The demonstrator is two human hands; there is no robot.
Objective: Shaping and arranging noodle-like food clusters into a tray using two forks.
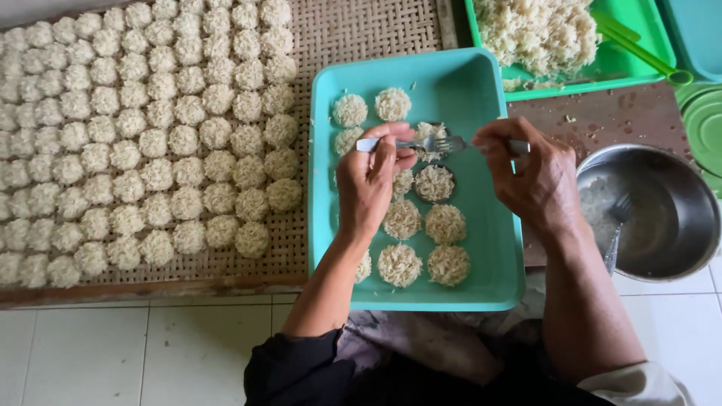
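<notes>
Left hand (370, 184) pinches a fork handle (410, 143), right hand (526, 169) pinches a second fork; both are closed on the handles, and the tines meet over a small clump of rice (430, 135) near the middle of the teal tray (489, 248), upper half. Just below sits a ring mould (435, 183) already filled. Round rice cakes lie in loose rows toward the tray's near edge, and two more sit by its far-left corner. Risks: the clump is loose, so grains could drop off the tines between cakes or onto finished ones. The left wrist hovers over the cakes at the tray's left side and could flatten one if lowered. Woven mat (301, 240) at left is packed, with the last column close to its right edge. Steel bowl (662, 218) sits by the right elbow and could get knocked.
</notes>
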